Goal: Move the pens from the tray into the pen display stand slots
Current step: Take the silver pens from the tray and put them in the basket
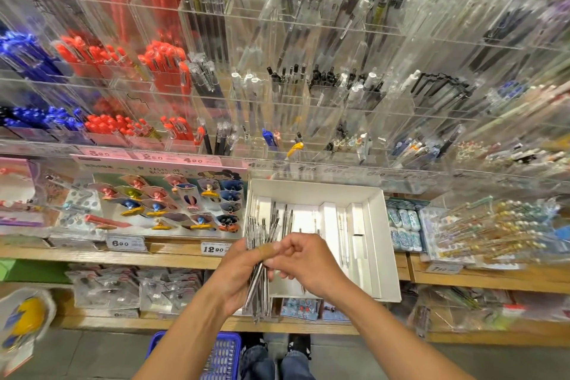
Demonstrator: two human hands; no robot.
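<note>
Pens [260, 259], a thin bundle of clear and silvery barrels, stand nearly upright in my left hand [239, 274], closed around them above the white cardboard tray [377, 241]. My right hand [303, 262] pinches one barrel beside it. Slots of the clear acrylic display stand [308, 102] lie ahead and above, long axes roughly matching.

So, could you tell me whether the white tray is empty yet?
Not empty: a few pens lie in the white tray.
</note>
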